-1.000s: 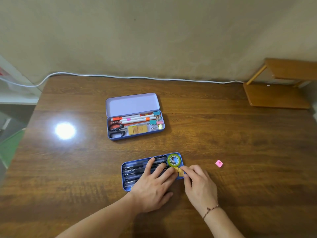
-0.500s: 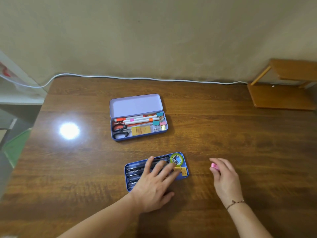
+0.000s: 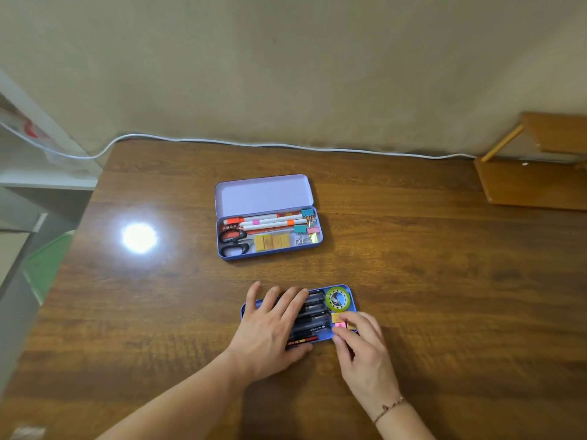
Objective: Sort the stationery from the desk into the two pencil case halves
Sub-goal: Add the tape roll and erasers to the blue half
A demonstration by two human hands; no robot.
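A blue case half lies near me on the desk, holding several dark pens, a green tape roll and small yellow erasers. My left hand rests flat on the pens, fingers spread. My right hand pinches a small pink eraser at the case's right end, beside the yellow erasers. Farther back stands the other case, lid open, with markers, scissors, yellow blocks and binder clips.
A white cable runs along the desk's back edge by the wall. A wooden stand sits at the back right. A bright light reflection shows on the left of the wooden desk.
My right hand went right to the pink eraser on the desk, picked it up and brought it back to the near case's right end. The left hand stayed on the pens.
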